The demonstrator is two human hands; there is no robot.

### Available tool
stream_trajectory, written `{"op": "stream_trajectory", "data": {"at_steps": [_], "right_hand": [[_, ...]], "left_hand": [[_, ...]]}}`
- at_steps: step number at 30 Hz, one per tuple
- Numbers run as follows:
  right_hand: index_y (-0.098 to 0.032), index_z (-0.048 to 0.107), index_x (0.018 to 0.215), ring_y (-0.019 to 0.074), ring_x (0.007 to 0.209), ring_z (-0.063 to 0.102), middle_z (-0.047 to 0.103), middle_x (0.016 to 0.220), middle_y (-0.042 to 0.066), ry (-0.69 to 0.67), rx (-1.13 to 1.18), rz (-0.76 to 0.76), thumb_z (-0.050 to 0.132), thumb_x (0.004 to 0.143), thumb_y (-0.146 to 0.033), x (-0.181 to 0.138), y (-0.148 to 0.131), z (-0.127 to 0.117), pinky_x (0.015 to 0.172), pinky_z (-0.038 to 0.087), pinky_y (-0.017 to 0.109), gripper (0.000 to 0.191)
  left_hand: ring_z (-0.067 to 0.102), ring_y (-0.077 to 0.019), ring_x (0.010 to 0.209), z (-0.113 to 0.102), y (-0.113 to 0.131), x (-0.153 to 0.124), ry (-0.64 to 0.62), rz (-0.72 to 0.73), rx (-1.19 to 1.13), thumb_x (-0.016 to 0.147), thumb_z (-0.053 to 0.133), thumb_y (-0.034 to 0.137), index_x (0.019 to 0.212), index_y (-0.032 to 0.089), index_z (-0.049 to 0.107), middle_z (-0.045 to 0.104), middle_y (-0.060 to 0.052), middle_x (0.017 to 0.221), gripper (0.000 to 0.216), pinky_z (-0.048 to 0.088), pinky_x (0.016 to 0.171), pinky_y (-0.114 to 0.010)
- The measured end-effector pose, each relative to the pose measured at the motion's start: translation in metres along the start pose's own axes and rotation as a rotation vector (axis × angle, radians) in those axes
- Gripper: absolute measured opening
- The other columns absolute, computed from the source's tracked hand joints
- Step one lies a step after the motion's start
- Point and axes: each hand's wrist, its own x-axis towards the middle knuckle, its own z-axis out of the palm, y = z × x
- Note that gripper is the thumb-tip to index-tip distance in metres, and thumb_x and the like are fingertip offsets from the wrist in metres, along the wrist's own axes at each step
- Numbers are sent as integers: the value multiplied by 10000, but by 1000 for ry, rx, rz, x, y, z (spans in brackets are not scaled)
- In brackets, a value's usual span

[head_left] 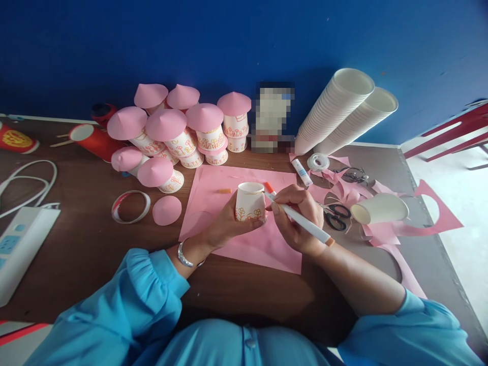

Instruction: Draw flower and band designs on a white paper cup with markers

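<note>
Cup [250,202] in left hand [226,221], marker [308,224] in right hand [305,204], apparently touching

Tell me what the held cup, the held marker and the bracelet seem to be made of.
The cup: probably paper, with a matte white surface carrying drawn lines. The marker: likely plastic, judging by its smooth white barrel. The bracelet: seemingly metal, silver-coloured and shiny, given its bright glints; solid or plated, I can't tell.

Left hand [229,221]: was curled in a grip, one digit stretched rightward across its near side.
Right hand [299,216]: held a writing grip, fingertips pointing left, near the left hand.
Left arm [145,295]: reached forward from the lower left.
Right arm [366,282]: slanted in from the lower right.
</note>
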Motion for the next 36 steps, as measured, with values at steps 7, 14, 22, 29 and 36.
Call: {"op": "stream_trajectory", "data": {"at_steps": [7,14,22,29,36], "right_hand": [[-249,560,1011,156,692,735,677,841,-8,-10,10,38,642,969,-137,2,-3,-1,606,577,285,146],[-252,560,1006,152,680,730,680,858,-3,-18,35,61,636,973,-151,3,-3,-2,585,573,281,130],[-247,557,1007,145,678,712,672,861,0,-36,54,85,622,984,-167,3,-4,-3,597,576,286,105],[-248,572,999,157,697,723,697,844,-2,-25,65,37,638,950,-132,4,-3,-5,622,584,289,143],[-251,572,991,153,684,706,707,835,-1,-41,57,8,642,932,-133,6,-5,-6,612,573,275,150]], "left_hand": [[663,-152,937,1,2,-2,-15,-8,-26,808,927,238,1216,241,708,711,-18,1024,463,559,863,-277],[653,-139,882,-1,2,-1,-66,-1,-79,818,921,250,1339,262,697,698,-21,984,567,566,828,-257],[722,-189,1007,-3,-3,-2,-76,-18,-131,810,924,280,1393,289,688,763,-62,1161,629,598,919,-303],[731,-218,1012,-2,-2,-2,-70,-10,-112,790,933,313,1306,252,727,777,-85,1164,559,604,933,-348],[726,-215,952,-2,2,-1,-67,-37,-108,769,948,333,1140,205,776,779,-78,1093,429,581,917,-357]]}}
